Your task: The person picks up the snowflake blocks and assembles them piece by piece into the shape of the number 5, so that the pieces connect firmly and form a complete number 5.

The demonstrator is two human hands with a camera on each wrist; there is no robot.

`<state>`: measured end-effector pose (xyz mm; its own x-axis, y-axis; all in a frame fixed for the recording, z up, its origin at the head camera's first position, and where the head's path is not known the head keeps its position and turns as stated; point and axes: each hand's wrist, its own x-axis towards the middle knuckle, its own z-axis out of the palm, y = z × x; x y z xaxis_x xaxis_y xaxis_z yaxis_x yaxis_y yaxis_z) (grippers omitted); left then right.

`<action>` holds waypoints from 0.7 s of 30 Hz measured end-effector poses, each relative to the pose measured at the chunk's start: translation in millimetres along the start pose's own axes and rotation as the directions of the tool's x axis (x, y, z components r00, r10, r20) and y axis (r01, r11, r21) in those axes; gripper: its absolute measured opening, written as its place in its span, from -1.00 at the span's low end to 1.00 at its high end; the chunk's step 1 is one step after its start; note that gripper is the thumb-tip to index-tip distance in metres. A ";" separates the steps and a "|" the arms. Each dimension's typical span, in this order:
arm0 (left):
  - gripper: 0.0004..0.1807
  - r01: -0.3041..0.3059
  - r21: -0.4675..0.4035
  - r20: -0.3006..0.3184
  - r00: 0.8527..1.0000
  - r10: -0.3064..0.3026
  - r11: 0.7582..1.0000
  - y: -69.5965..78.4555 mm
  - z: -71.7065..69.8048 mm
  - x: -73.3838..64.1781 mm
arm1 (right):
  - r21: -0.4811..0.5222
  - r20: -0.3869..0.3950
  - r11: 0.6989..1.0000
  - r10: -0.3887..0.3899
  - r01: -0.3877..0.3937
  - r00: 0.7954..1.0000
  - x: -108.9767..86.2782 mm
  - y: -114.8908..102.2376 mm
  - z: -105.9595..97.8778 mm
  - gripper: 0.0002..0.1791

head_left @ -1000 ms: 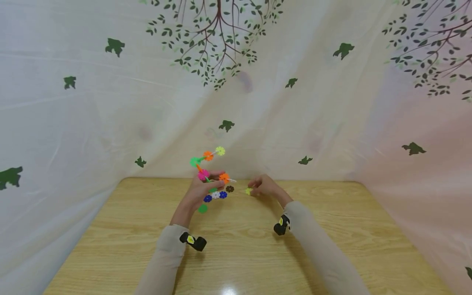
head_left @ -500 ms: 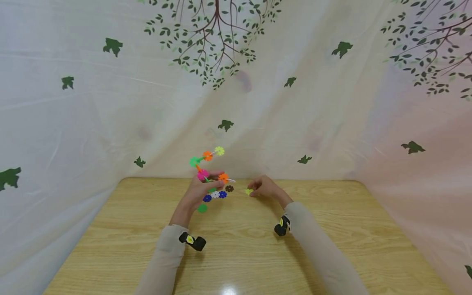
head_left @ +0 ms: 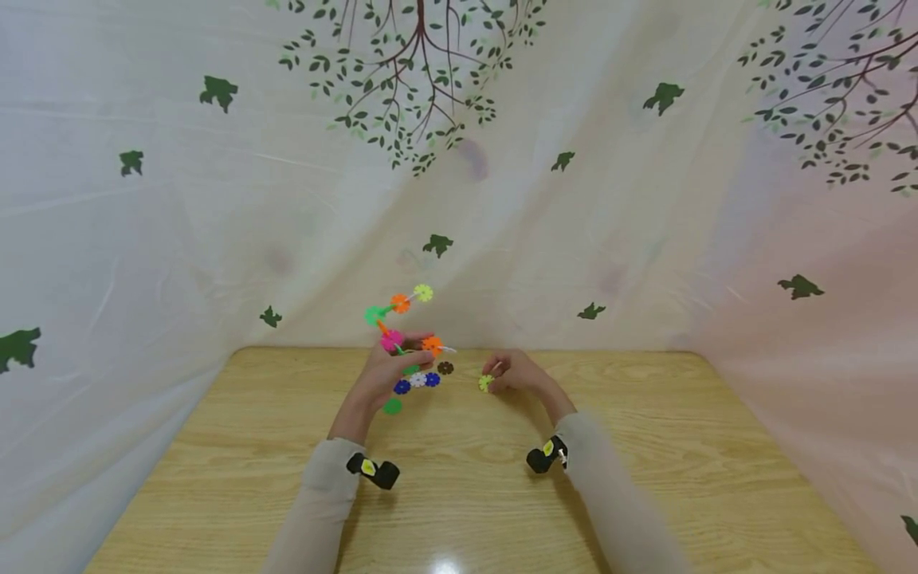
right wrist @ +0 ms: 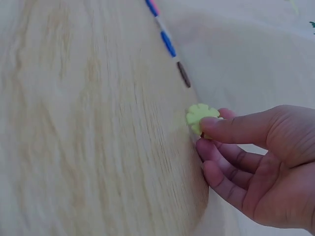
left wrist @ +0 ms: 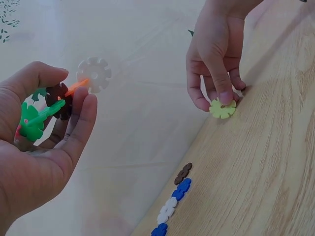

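Note:
My left hand [head_left: 374,381] holds up a chain of notched flower-shaped discs, slotted into one another at angles. In the left wrist view, thumb and fingers grip it around a brown disc [left wrist: 58,101]; a green disc [left wrist: 32,123] sits near the palm, and a whitish disc [left wrist: 94,74] ends the chain past the fingertips. Beyond the hand the chain bends upward through a pink disc [head_left: 391,341] to a yellow end disc [head_left: 423,293]. My right hand [head_left: 525,371] pinches a single yellow-green disc [right wrist: 197,117] between thumb and fingers, close over the table, apart from the chain.
Loose discs lie in a row on the wooden table [head_left: 459,494]: a brown one [head_left: 445,367], a white one [head_left: 418,379] between two blue ones [left wrist: 182,189], and a green one [head_left: 392,406] nearest me. A printed curtain [head_left: 516,263] hangs behind the table's far edge.
My right hand has shifted slightly toward me with the yellow-green disc, which now shows more of its face. The left hand and its chain have barely moved.

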<state>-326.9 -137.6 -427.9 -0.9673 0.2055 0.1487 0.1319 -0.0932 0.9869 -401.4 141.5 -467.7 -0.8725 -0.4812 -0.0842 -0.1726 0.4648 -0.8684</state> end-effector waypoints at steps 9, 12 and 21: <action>-0.48 0.012 -0.046 -0.009 1.000 -0.012 0.999 -0.5 -0.2 0.5 | 0.179 -0.060 0.982 -0.059 0.068 0.996 -13.6 -14.1 8.6 -0.65; -0.47 0.012 -0.049 -0.007 1.000 -0.012 0.999 -0.6 -0.2 1.1 | 0.239 -0.095 0.965 -0.092 0.113 0.991 -16.8 -26.7 10.6 -0.63; -0.48 -0.014 -0.087 -0.008 1.000 0.014 0.996 2.9 -0.3 1.4 | 0.366 -0.215 0.904 -0.150 0.222 0.965 -22.2 -58.8 20.7 -0.64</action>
<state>-327.9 -137.8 -424.8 -0.9670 0.1968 0.1616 0.1263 -0.1807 0.9754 -362.5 109.4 -424.9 -0.9142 -0.3747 0.1542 -0.1824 0.0407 -0.9824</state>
